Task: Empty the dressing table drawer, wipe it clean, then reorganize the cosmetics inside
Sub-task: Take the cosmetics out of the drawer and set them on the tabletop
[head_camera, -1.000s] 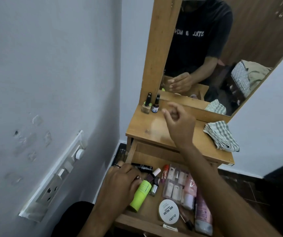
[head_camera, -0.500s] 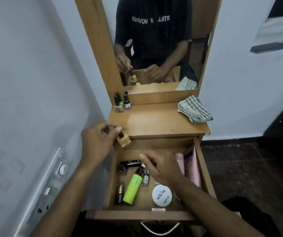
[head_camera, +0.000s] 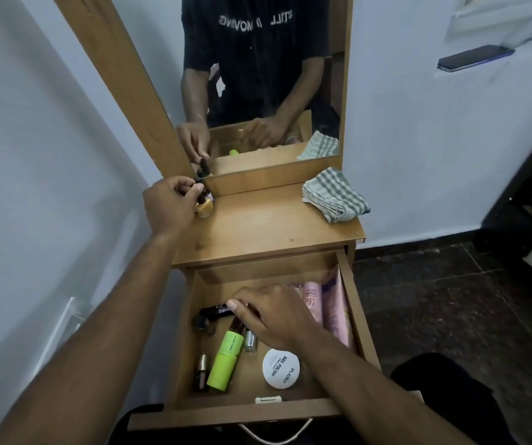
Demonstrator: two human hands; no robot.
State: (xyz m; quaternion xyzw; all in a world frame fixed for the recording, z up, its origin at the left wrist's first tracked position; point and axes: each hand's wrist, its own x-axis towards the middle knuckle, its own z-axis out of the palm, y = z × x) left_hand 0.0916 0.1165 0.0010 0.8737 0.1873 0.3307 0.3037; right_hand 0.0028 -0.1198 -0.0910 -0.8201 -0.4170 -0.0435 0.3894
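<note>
Left hand (head_camera: pixel 170 205) at the back left corner of the desk (head_camera: pixel 268 229), fingers (head_camera: pixel 190 189) curled and pinching the dark cap of a small yellow nail polish bottle (head_camera: pixel 204 209); bottle upright, its base on or just above the desk top, beside the mirror (head_camera: pixel 264 78) frame. Checked cloth (head_camera: pixel 333 195) folded at the back right of the desk, well apart from the bottle.

Right hand (head_camera: pixel 274 317) down inside the open drawer (head_camera: pixel 353 303), palm down, fingers bent over the items in the middle; thumb tip near a black tube (head_camera: pixel 216 310) lying along the back. Impossible to tell whether anything was gripped beneath the palm. A dark-capped item and a small silver-capped bottle (head_camera: pixel 250 340) partly hidden under those fingers.

Still in the drawer: lime green tube (head_camera: pixel 225 361) lying lengthwise left of centre, small dark bottle with gold collar (head_camera: pixel 201 372) just beside it on the left, round white nail polish remover tub (head_camera: pixel 280 368) near the front, pink tubes and packets (head_camera: pixel 325 308) stacked along the right wall. Phone (head_camera: pixel 475 57) resting on a white ledge at upper right.
</note>
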